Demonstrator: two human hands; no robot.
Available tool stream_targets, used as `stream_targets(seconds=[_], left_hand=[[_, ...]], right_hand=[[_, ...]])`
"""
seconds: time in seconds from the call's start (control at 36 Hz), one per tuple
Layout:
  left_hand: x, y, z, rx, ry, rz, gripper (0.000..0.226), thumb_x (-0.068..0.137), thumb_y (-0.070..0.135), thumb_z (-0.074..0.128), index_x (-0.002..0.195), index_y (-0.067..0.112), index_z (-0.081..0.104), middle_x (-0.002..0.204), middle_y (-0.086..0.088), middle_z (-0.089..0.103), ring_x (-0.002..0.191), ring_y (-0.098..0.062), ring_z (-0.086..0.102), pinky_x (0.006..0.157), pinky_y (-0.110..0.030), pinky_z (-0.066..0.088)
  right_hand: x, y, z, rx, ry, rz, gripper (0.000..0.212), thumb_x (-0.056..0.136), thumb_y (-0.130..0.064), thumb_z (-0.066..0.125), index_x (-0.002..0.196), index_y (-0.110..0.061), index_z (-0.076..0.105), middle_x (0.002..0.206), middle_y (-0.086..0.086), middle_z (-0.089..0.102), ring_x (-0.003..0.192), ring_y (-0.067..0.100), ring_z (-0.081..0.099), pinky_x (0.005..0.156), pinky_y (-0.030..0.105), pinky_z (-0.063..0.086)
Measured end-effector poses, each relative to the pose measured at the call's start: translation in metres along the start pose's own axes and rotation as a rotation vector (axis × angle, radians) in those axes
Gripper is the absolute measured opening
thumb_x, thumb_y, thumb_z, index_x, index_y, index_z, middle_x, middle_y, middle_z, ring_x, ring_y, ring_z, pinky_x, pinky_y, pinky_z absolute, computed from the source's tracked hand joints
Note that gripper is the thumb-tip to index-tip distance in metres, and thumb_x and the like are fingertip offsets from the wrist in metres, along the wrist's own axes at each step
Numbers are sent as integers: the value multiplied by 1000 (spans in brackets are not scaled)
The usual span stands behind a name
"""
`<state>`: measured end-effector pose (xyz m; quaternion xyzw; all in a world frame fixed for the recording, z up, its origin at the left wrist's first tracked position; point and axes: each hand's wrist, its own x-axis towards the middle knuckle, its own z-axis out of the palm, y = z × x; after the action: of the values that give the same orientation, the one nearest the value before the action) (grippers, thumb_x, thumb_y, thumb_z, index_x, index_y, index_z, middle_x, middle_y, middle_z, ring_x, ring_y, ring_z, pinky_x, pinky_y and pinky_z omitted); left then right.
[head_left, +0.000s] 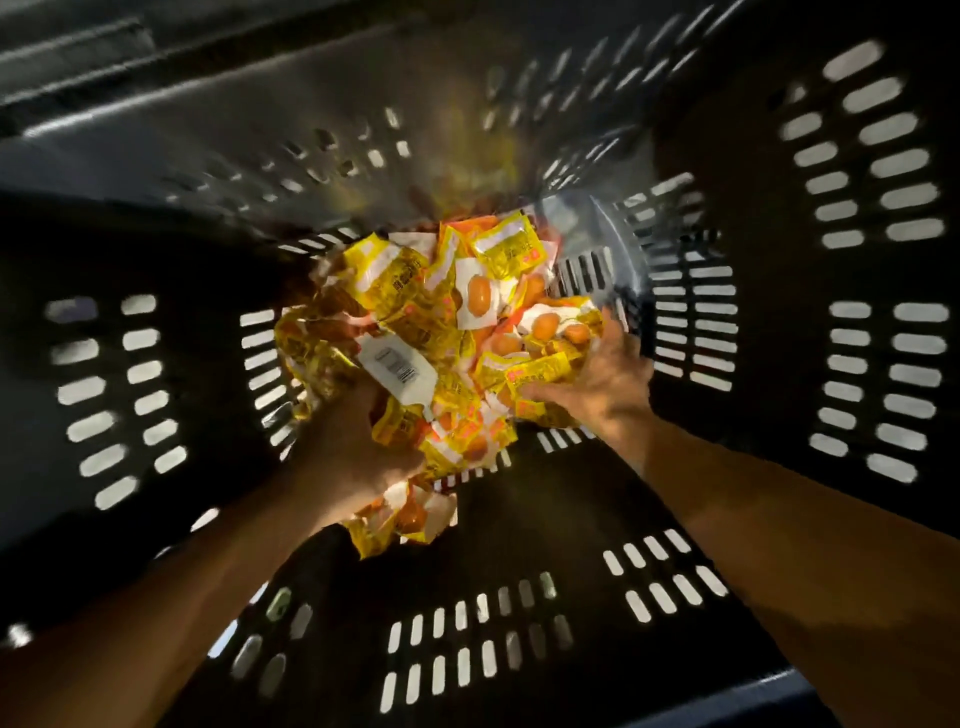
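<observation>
Deep inside a dark slotted crate (519, 597) lies a heap of yellow snack packets (447, 332), several showing an orange egg-shaped piece through a white window. My left hand (353, 447) reaches down at the heap's near left side and grips a bunch of packets; more packets (405, 519) hang below its wrist. My right hand (608, 379) lies on the heap's right side, with its fingers spread over the packets. One packet shows a white back with a barcode label (397, 366).
The crate's walls rise on all sides, with rows of bright slots at the left (104, 400) and right (878, 389). The grey far wall (363, 119) is blurred by motion. A bare strip of the crate floor shows near the right corner (587, 275).
</observation>
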<state>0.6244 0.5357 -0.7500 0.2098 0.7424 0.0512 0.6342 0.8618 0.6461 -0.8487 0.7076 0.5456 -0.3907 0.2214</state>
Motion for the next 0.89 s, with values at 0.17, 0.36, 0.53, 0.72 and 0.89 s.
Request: stream_targets(seconds=[0.17, 0.36, 0.53, 0.72, 0.89], left_hand=[[5, 0, -7, -29, -50, 0, 82, 56, 25, 80, 133, 24, 51, 125, -3, 65, 123, -27, 58, 104, -55, 47], [6, 1, -8, 88, -18, 18, 66, 66, 21, 85, 124, 26, 54, 115, 2, 67, 115, -25, 61, 99, -50, 50], [14, 1, -9, 135, -25, 11, 65, 72, 13, 84, 129, 20, 54, 121, -1, 64, 122, -25, 57, 105, -51, 46], [4, 2, -9, 99, -25, 27, 75, 78, 12, 82, 142, 25, 44, 137, 1, 56, 133, -23, 49, 109, -51, 44], [-27, 17, -16, 63, 14, -6, 78, 80, 5, 78, 147, 27, 43, 140, -1, 57, 134, -25, 49, 111, -52, 41]], right_hand=[[14, 2, 2, -316, -71, 2, 133, 52, -97, 58, 152, -12, 34, 156, 13, 30, 145, 40, 26, 116, 55, 29], [-9, 11, -1, 357, -8, -88, 87, 51, -43, 98, 119, -37, 43, 128, -4, 57, 117, 21, 60, 98, 48, 55], [-11, 5, -13, 425, -99, -5, 112, 49, -44, 99, 139, -51, 33, 124, -10, 61, 107, 21, 68, 82, 47, 63], [-20, 4, -22, 454, -152, 40, 102, 60, -34, 97, 147, -40, 43, 136, -2, 59, 118, 24, 64, 90, 49, 60], [-65, 4, -44, 555, -102, 70, 92, 62, -18, 96, 142, -32, 51, 127, -3, 66, 116, 20, 64, 102, 41, 54]])
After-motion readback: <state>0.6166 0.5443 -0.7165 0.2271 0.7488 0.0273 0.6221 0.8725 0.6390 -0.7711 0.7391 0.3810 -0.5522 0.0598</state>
